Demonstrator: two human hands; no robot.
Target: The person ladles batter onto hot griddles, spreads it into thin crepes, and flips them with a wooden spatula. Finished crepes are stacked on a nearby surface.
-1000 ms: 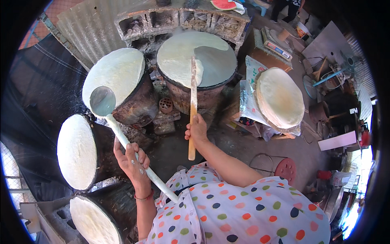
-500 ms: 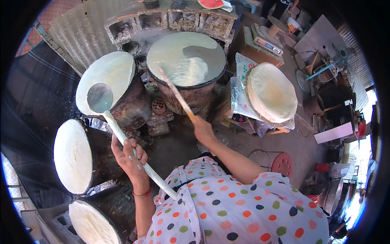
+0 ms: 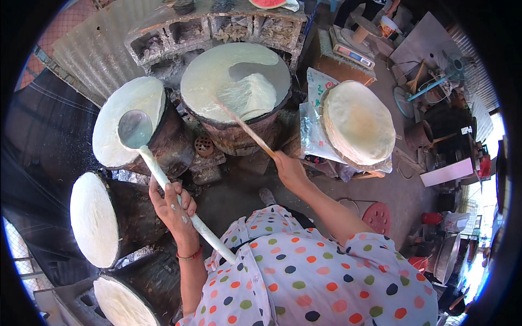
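Observation:
My left hand (image 3: 176,212) grips the pale, batter-smeared handle of a long ladle (image 3: 137,129). The ladle's round bowl hangs over the near left griddle (image 3: 109,114), which carries a thin whitish batter layer. In my right hand (image 3: 292,173) is a wooden stick (image 3: 251,133), its far end touching the batter on the round griddle (image 3: 206,70) ahead. There the batter spreads pale green-white over most of the surface, with a bunched, wrinkled heap (image 3: 250,95) at the middle right and a bare grey patch behind it.
Two more griddles with white sheets, one at left (image 3: 92,220) and one at lower left (image 3: 122,304), stand beside me. A stack of thin round pancakes (image 3: 359,122) rests on the right. Behind are a scale (image 3: 350,51), cinder blocks (image 3: 187,31) and a red stool (image 3: 376,217).
The view has shifted slightly right. My right hand has moved a little rightward with the stick, and the batter heap on the far griddle looks larger and more bunched.

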